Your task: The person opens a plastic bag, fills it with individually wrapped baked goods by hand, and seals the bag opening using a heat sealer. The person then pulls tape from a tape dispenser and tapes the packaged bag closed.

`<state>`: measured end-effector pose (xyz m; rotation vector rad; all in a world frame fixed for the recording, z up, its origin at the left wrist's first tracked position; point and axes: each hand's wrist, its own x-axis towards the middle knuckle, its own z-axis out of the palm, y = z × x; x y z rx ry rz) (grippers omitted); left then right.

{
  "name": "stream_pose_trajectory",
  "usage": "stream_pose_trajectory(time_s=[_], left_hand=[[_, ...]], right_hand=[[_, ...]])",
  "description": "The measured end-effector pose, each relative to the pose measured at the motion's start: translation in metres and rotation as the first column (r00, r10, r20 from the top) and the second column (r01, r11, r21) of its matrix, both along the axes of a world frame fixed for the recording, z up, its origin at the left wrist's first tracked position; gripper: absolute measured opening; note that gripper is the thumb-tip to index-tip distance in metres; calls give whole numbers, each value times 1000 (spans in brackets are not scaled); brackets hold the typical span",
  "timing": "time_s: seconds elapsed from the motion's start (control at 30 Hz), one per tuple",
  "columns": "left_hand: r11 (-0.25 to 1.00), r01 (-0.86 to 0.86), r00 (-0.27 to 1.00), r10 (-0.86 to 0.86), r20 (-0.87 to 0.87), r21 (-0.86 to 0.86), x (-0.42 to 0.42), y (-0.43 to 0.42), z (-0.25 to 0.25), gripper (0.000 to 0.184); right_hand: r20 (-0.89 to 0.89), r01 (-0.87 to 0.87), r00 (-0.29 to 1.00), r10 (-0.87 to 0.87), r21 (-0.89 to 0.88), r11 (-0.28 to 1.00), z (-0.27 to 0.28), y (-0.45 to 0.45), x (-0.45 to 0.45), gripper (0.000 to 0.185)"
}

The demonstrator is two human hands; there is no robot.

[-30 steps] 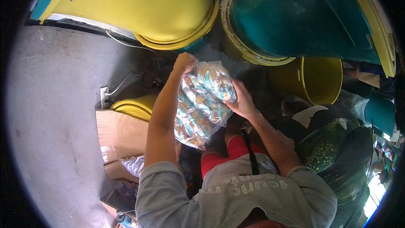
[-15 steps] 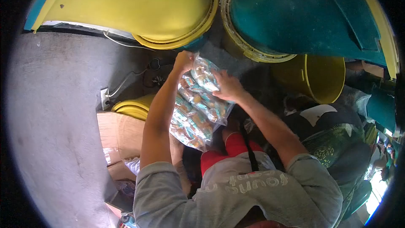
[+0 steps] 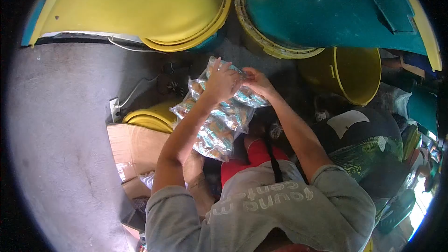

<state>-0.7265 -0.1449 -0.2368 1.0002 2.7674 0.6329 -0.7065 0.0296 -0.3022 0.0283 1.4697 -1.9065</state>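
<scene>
By a grey wall (image 3: 65, 126), left hand (image 3: 223, 83) and right hand (image 3: 257, 83) pinch clear bags (image 3: 217, 130), print unreadable.

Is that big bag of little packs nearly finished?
The filling looks well along: packs bulge all through the clear bag. Being worked on now is its far part, where the left hand and right hand are close together. Closing it may be left, but the hands hide whether it's sealed.
</scene>
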Motion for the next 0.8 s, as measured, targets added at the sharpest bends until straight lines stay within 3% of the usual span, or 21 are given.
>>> stream_pose_trajectory(time_s=[0.03,0.07,0.1,0.13,0.2,0.23,0.3,0.43,0.47,0.5,0.63,0.73,0.8], left_hand=[[1000,22,1000,-22,0,-14,3,-3,-4,28],[998,47,999,-47,2,-30,8,-5,-8,28],[998,57,998,-57,-1,-34,8,-4,-6,28],[998,45,999,-45,13,-44,10,-3,-4,30],[997,38,999,-36,25,-60,14,0,-2,31],[998,25,1000,-24,16,-66,16,1,-2,31],[997,14,1000,-13,7,-73,19,3,-2,31],[980,17,1000,-18,-7,-197,23,14,4,38],[975,17,1000,-13,21,-222,25,16,8,41],[975,20,1000,-15,24,-222,27,18,12,41],[995,-4,999,9,46,-104,34,16,15,49],[996,9,1000,-8,6,-94,38,15,6,53],[994,34,999,-35,-11,-102,38,16,1,55]], right_hand=[[-16,63,998,-61,313,948,-6,2,2,58],[-46,122,992,-118,591,797,-11,5,6,53],[-205,297,955,-216,607,737,-85,11,17,50],[-202,302,953,-225,604,738,-64,14,15,50],[284,24,948,-146,390,920,-20,23,10,46],[285,29,947,-149,384,923,-16,25,9,46],[498,-24,849,-176,369,929,-13,28,6,42],[500,12,843,-199,353,936,-28,36,6,41],[517,58,836,-187,255,965,-34,38,7,39],[533,105,828,-172,153,983,-38,39,10,37],[534,215,793,-293,205,955,-44,41,21,28],[492,419,754,-436,151,895,-40,40,26,21],[312,226,889,-337,342,912,-43,37,25,19]])
